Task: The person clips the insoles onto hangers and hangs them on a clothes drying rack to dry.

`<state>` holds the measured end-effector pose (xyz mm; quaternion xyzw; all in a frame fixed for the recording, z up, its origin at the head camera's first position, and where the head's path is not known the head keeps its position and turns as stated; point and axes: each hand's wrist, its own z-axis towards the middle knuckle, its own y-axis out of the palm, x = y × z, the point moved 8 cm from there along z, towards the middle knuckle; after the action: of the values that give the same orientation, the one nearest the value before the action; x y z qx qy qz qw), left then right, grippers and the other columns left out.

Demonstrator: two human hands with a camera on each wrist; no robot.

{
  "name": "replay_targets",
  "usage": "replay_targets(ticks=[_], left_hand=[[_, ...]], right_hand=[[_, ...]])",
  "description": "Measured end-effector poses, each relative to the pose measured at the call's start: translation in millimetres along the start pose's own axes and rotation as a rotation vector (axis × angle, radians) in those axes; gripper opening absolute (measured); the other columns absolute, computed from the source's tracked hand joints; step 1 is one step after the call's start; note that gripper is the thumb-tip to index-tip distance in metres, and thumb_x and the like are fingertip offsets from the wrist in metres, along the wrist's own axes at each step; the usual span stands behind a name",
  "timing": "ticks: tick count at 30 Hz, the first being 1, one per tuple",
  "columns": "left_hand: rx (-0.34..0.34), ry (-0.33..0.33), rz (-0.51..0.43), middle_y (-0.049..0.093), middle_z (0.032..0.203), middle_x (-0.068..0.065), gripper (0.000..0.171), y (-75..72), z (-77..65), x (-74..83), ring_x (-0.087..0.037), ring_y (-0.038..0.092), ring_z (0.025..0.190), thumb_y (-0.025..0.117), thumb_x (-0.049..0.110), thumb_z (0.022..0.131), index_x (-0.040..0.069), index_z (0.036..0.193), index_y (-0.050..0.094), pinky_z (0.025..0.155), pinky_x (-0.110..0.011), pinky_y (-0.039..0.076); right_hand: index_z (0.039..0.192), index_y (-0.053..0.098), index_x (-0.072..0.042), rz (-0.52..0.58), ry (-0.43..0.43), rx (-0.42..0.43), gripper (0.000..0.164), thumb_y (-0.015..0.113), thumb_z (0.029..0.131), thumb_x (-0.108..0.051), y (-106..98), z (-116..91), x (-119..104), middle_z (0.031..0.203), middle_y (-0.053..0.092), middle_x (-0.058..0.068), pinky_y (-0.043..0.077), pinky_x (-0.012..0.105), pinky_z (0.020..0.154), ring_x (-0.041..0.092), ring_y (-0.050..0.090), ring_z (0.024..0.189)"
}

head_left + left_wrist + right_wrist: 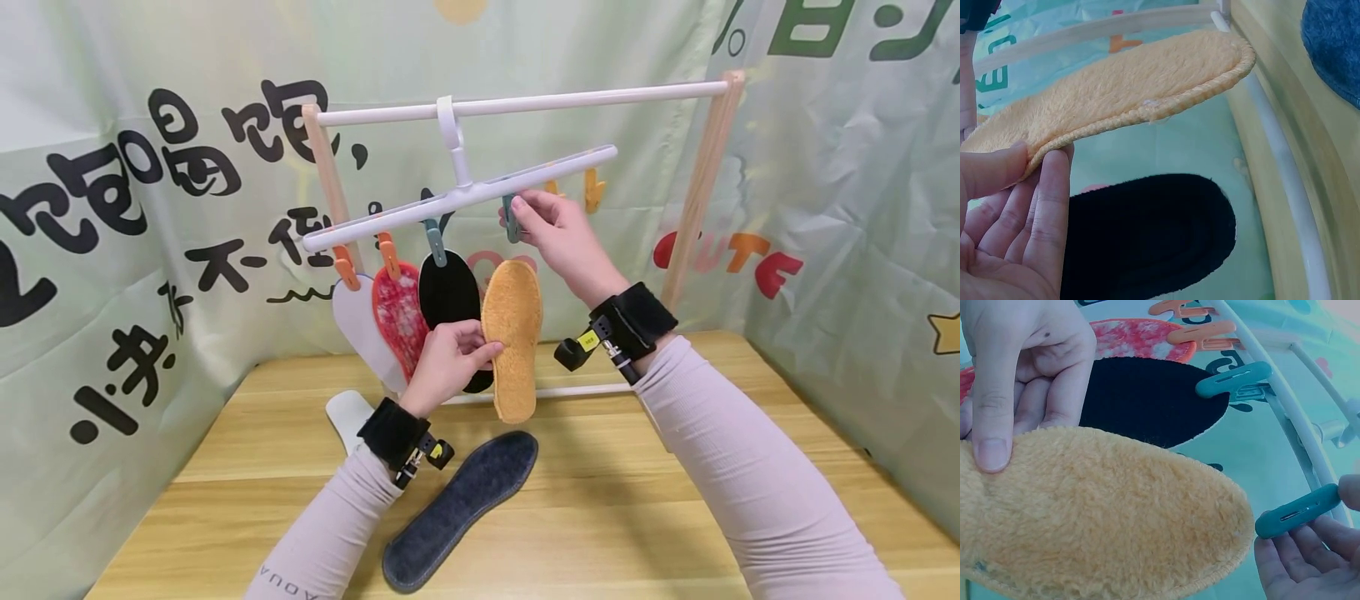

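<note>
A fuzzy yellow insole (513, 333) hangs upright from my left hand (450, 358), which pinches its side edge between thumb and fingers. Above it, my right hand (566, 237) grips a teal clip (512, 218) on the tilted white hanger (480, 193). In the right wrist view the insole's rounded tip lies close to the clip's lower end (1263, 526). Left of the yellow insole, a black insole (448, 287) hangs from another teal clip (436, 243). A red patterned insole (397, 312) and a white insole (363, 325) hang from orange clips (388, 256).
The hanger hooks over the white rail of a wooden-sided rack (525, 104). Yellow clips (594, 192) sit toward the hanger's right end. On the wooden table (600, 517) lie a dark grey insole (461, 510) and a white insole (347, 417). Printed cloth (847, 192) stands behind.
</note>
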<state>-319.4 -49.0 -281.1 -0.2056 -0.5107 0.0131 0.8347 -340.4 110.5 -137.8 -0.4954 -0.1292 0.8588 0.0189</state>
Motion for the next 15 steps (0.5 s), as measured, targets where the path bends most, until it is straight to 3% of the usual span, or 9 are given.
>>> replay_targets(ticks=[8, 15], left_hand=[[0.007, 0.008, 0.015, 0.081, 0.097, -0.018, 0.015, -0.1, 1.0, 1.2, -0.023, 0.082, 0.085, 0.078, 0.009, 0.098, 0.000, 0.110, 0.078, 0.075, -0.033, 0.068], [0.007, 0.025, 0.008, 0.081, 0.097, -0.019, 0.015, 1.2, 1.7, 3.4, -0.022, 0.081, 0.083, 0.078, 0.008, 0.098, -0.001, 0.110, 0.077, 0.076, -0.034, 0.068]], right_hand=[[0.136, 0.068, 0.000, 0.007, -0.027, 0.041, 0.037, 0.060, 0.111, -0.026, 1.2, -2.9, -3.1, 0.125, 0.076, 0.017, 0.057, 0.033, 0.106, 0.015, 0.071, 0.113], [0.130, 0.071, 0.003, 0.129, -0.027, 0.095, 0.034, 0.067, 0.108, -0.023, 2.8, -3.3, 0.2, 0.111, 0.081, 0.006, 0.060, 0.027, 0.100, 0.013, 0.073, 0.107]])
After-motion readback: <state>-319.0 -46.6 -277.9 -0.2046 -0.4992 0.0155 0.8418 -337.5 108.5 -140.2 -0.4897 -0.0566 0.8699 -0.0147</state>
